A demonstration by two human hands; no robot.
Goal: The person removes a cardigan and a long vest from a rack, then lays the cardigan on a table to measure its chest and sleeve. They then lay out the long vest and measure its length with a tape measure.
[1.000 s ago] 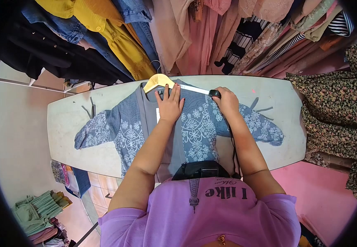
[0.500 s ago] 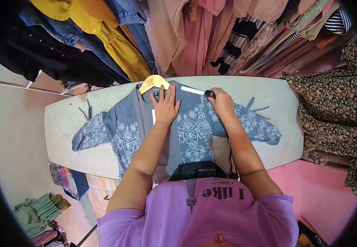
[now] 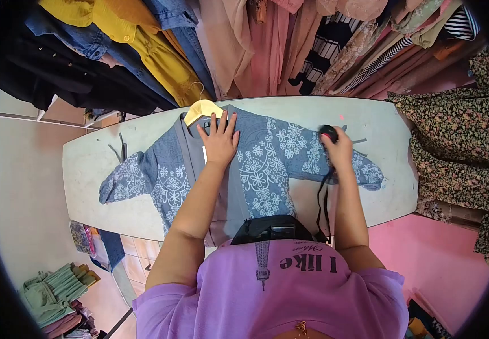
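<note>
Grey-blue cardigan [image 3: 264, 175] lies on the worktop [image 3: 394, 133], 2 sleeves spread, wooden hanger [image 3: 203, 108] in the neckline (hook pointing away from the person). Left hand [image 3: 220, 144] is flat on the cardigan near the collar, fingers apart, beside the hanger. Right hand [image 3: 340, 152] has its fingers clamped on a black device [image 3: 328, 133] at the right-side sleeve (contact with the fabric: can't tell). Black cord [image 3: 326, 198] dangles near the right forearm. Clothes [image 3: 256, 51] hang beyond the worktop.
</note>
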